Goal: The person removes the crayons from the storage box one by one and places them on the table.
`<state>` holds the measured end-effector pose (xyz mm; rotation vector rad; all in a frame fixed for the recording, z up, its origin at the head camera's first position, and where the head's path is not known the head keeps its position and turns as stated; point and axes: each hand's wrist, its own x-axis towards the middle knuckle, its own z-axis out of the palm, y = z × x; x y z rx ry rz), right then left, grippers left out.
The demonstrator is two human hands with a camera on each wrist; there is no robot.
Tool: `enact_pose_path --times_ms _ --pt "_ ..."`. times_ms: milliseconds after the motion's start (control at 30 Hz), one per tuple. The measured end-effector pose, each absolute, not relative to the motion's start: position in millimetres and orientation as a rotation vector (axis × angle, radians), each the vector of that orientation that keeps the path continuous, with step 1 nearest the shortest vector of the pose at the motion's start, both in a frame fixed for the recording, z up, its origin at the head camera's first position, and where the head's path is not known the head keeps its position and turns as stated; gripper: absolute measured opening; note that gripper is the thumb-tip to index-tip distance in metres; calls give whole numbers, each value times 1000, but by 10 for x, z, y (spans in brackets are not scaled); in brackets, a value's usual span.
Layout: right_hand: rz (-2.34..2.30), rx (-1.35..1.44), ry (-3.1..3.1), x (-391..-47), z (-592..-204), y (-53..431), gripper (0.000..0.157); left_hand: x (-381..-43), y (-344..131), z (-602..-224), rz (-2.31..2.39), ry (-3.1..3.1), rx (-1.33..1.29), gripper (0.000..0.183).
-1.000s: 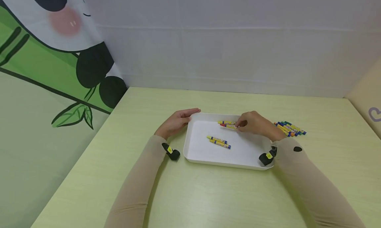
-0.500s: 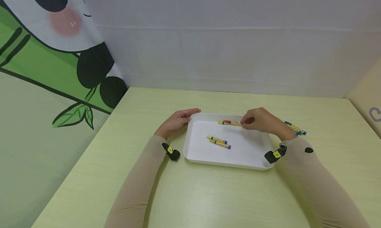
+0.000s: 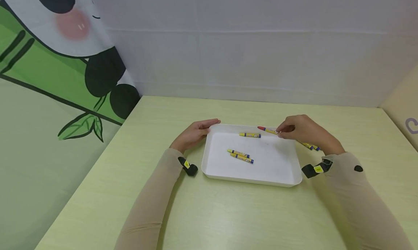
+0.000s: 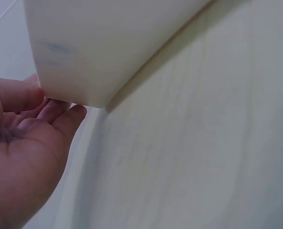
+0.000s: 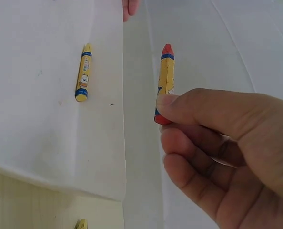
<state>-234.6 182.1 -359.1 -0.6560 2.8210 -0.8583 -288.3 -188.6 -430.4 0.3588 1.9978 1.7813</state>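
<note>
My right hand (image 3: 303, 128) pinches a red crayon (image 5: 166, 76) in a yellow wrapper between thumb and fingers, near its blue-banded end. The red tip points left over the far right rim of a white tray (image 3: 261, 170). Just left of it, a yellow crayon (image 3: 250, 135) lies along the back of the tray. Nearer the tray's middle, two yellow-wrapped crayons lie side by side, the upper crayon (image 3: 238, 153) and the lower crayon (image 3: 242, 158). At the tray's far left corner, my left hand (image 3: 192, 134) grips the edge, thumb and fingertips at the wall.
Several more crayons (image 3: 310, 147) lie on the pale wooden table (image 3: 228, 213) to the right of the tray, partly hidden by the right hand. A white curtain-like backdrop (image 3: 248, 61) rises behind the table, and a painted wall (image 3: 39, 134) stands at the left.
My right hand has lifted the red crayon from beside the yellow one and carried it right and back to the tray's far rim. The left hand and tray have stayed put.
</note>
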Motion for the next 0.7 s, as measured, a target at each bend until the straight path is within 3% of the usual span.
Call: enact_pose_path --times_ms 700 --pt "-829 -466 2895 -2231 -3621 2299 26 -2874 -1876 -4298 1778 1995 341 48"
